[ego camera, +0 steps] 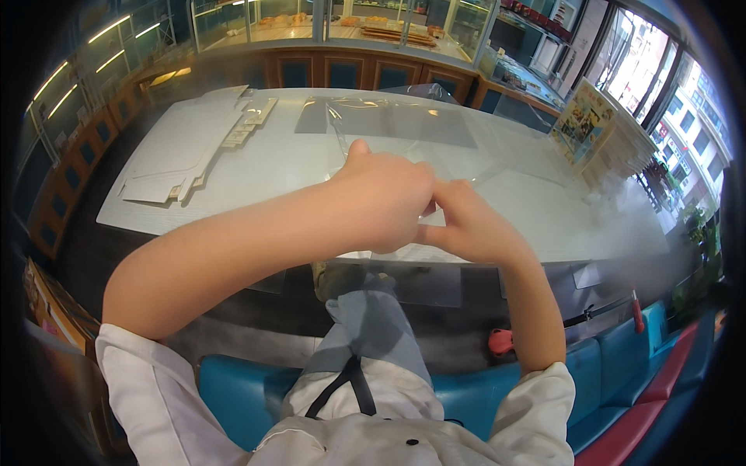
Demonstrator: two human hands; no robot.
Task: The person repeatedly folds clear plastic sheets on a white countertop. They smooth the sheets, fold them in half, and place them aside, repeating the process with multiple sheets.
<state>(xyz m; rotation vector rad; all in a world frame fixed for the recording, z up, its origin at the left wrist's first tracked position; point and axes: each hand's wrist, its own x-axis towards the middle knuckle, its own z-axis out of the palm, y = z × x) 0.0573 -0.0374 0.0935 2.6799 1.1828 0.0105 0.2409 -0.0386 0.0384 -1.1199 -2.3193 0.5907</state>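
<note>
My left hand (384, 201) and my right hand (479, 220) meet above the near side of a white table (250, 201). Between and beyond them stands a creased, transparent plastic piece (402, 131), its shiny edges running up from behind my left hand and out to the right. The fingers of both hands are bent in around its near part. Most of the left fingertips are hidden behind that hand's back. My right thumb reaches under my left hand. Past the transparent piece, a flat clear plastic sheet (454, 125) lies on the tabletop.
Flat white cardboard pieces (180, 137) are stacked at the table's left. Printed boards or menus (588, 125) stand at the right end. A glass bread display (349, 26) is behind. Blue seats (245, 384) are at my sides; a red object (500, 342) sits low right.
</note>
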